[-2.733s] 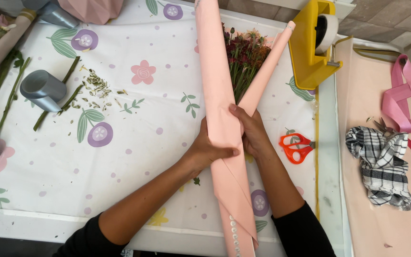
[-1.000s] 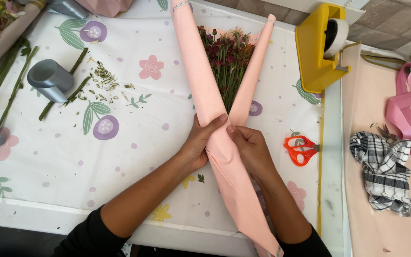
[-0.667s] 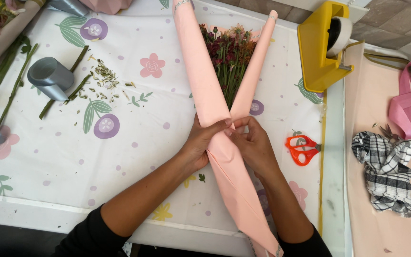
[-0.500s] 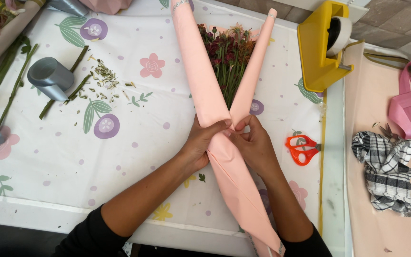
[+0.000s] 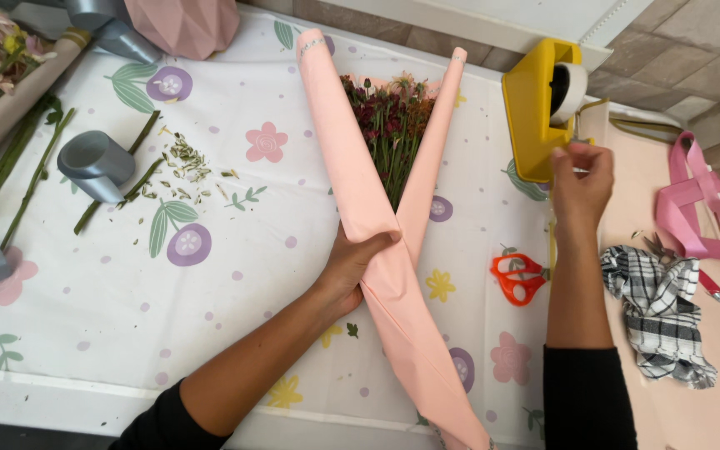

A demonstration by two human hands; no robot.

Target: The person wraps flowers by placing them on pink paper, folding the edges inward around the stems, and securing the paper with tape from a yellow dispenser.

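Right now my left hand (image 5: 358, 260) presses down on the pink wrapping paper (image 5: 377, 250) just where its two long flaps cross, fingers clenched over the fold so the cone does not spring open around the bunch of dark red flowers (image 5: 392, 125) lying inside it. The bundle rests lengthwise on the counter (image 5: 235, 275), which is covered by a white cloth printed with flowers, the blooms pointing away from me and the narrow tail of paper running back toward my body. My left forearm comes in at a slant from the lower left, wrist low and flat against the cloth. My right hand (image 5: 581, 179) is stretched well away from the paper, arm nearly straight up the frame, fingertips pinched together at the yellow tape dispenser (image 5: 539, 108) beside its roll; whether a strip of tape is already between them I cannot tell. Orange-handled scissors (image 5: 517, 277) lie just beside my right forearm, between it and the wrap. A checked cloth (image 5: 660, 308) and a pink ribbon (image 5: 693, 217) sit farther right. Off to the left are cut green stems (image 5: 18, 179), trimmings, and a roll of grey ribbon (image 5: 93, 162).
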